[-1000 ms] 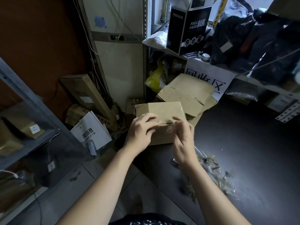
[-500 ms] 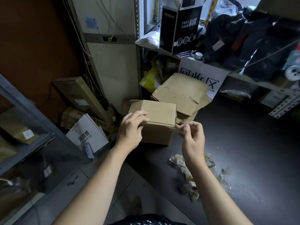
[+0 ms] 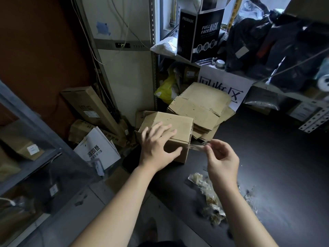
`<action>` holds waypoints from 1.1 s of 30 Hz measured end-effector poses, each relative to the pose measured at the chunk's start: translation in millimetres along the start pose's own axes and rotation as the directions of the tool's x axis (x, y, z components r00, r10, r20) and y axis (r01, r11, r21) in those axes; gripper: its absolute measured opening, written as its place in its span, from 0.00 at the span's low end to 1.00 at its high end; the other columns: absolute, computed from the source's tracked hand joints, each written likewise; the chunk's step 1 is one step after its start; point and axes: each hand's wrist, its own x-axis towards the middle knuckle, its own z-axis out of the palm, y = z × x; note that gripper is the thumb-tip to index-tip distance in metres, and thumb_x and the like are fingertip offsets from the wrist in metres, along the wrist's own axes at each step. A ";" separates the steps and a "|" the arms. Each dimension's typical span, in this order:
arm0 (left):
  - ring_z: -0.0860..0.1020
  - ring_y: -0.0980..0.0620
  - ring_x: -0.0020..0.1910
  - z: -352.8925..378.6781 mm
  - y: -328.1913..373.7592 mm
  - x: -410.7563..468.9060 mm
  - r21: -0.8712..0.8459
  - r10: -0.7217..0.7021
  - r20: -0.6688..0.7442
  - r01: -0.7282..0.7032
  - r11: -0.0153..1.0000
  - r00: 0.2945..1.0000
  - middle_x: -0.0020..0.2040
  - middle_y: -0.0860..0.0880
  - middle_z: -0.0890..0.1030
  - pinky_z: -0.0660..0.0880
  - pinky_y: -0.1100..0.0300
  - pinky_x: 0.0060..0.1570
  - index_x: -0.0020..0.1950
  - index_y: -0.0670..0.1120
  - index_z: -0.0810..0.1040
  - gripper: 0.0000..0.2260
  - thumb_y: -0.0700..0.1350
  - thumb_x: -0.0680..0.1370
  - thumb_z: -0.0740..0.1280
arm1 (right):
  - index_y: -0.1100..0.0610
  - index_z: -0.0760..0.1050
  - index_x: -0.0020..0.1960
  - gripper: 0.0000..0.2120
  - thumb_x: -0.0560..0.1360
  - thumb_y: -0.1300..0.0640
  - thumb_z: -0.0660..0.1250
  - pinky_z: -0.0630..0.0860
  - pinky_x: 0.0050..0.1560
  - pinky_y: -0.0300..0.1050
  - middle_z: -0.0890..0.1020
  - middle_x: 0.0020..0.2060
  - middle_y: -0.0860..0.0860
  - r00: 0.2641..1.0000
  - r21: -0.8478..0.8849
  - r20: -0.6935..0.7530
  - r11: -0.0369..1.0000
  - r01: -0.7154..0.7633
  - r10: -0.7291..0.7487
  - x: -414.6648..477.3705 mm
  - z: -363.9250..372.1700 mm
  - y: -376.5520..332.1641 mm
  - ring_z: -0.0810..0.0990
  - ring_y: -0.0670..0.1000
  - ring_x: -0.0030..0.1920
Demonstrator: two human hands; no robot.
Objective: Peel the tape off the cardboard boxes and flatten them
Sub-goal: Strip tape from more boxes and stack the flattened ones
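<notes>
Head view. A small brown cardboard box (image 3: pixel 173 122) stands, not yet flattened, at the left edge of a dark surface (image 3: pixel 277 168). The left hand (image 3: pixel 156 146) lies over its near top corner with fingers spread flat on the top panel and the thumb against the front face. The right hand (image 3: pixel 221 158), just right of the box, pinches between thumb and fingertips a strip of clear tape (image 3: pixel 196 146), which stretches taut to the box's right front edge. Behind the box lies a stack of flattened cardboard (image 3: pixel 201 106); crumpled peeled tape (image 3: pixel 210 198) is heaped near the right forearm. Legible writing: a black carton (image 3: pixel 199 32) marked "PROMASK" and "FULL FACE MASK", a white sign (image 3: pixel 222 86) reading "回收区", and a green digital display (image 3: pixel 122 45) showing "25".
</notes>
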 end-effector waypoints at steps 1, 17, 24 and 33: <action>0.71 0.50 0.72 0.7 0.3 1.4 -0.005 0.004 -0.008 -0.004 1.000 1.000 0.66 0.55 0.80 0.62 0.39 0.71 0.59 0.54 0.84 0.26 0.66 0.68 0.70 | 0.58 0.81 0.52 0.07 0.77 0.67 0.72 0.79 0.48 0.33 0.86 0.45 0.50 1.000 0.000 -0.013 1.000 0.001 -0.001 1.5 -3.7 -0.1 0.85 0.43 0.45; 0.70 0.52 0.74 5.8 6.2 2.5 -0.037 -0.048 -0.067 0.045 0.998 0.997 0.64 0.51 0.81 0.55 0.39 0.77 0.51 0.48 0.83 0.24 0.64 0.65 0.78 | 0.52 0.83 0.52 0.07 0.77 0.62 0.74 0.81 0.51 0.42 0.87 0.43 0.47 0.996 -0.025 0.042 0.996 0.080 -0.079 0.6 22.5 -1.3 0.86 0.46 0.47; 0.66 0.56 0.77 0.0 3.0 1.1 -0.065 -0.074 -0.040 0.071 0.995 0.996 0.70 0.52 0.78 0.52 0.40 0.79 0.54 0.48 0.84 0.30 0.71 0.67 0.68 | 0.54 0.83 0.54 0.09 0.76 0.63 0.75 0.78 0.43 0.36 0.87 0.40 0.49 0.982 0.004 0.181 0.999 -0.048 0.046 -9.6 29.9 8.2 0.85 0.45 0.41; 0.63 0.59 0.78 -2.9 -6.2 0.8 -0.142 -0.069 -0.002 0.068 0.987 0.998 0.72 0.55 0.76 0.44 0.50 0.80 0.54 0.50 0.82 0.23 0.65 0.68 0.71 | 0.52 0.84 0.54 0.11 0.75 0.49 0.77 0.78 0.47 0.37 0.87 0.46 0.45 0.929 -0.066 0.277 0.970 -0.235 0.244 -9.0 33.8 13.5 0.84 0.41 0.45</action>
